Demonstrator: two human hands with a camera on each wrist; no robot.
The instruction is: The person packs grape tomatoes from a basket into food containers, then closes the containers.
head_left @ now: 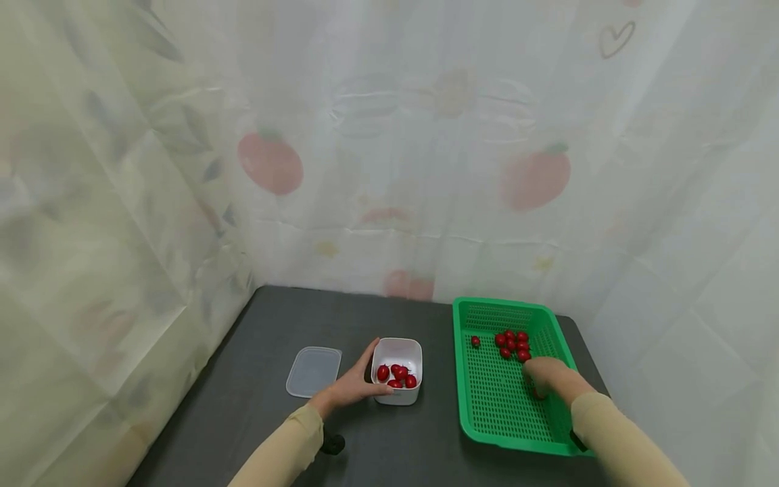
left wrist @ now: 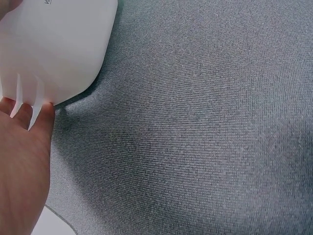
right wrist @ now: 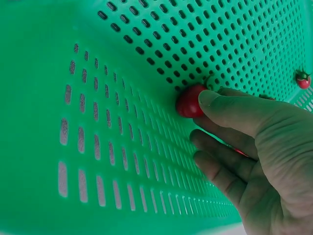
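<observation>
Hands well apart, each busy. Left hand (head_left: 349, 385) grips the white container (head_left: 402, 398) from its left side, thumb across the near rim, fingers against the outer wall; left wrist view shows three fingertips pressed to that wall. Container sits upright on the dark grey table (head_left: 438, 433), left of the basket, with a few red tomatoes (head_left: 402, 373) inside, five that I can make out. Right hand (head_left: 550, 375) is down inside the green basket (head_left: 461, 379), near its right wall, pinching one tomato (right wrist: 190, 102) between thumb and index finger; the other fingers are loosely bent below it. That tomato is low in the basket, by the angle of floor and wall, green stem on; can't tell whether it touches the floor. Rest of the basket: a loose cluster of tomatoes (head_left: 510, 345) toward the far right, just beyond the right hand, plus a lone tomato (head_left: 475, 341) near the left wall. Translucent lid (head_left: 313, 372) lies flat on the table, left of the container, near the left hand. Beige sleeves (head_left: 286, 439) on both arms. Behind the table hangs a pale curtain (head_left: 389, 169) with faded red fruit prints.
</observation>
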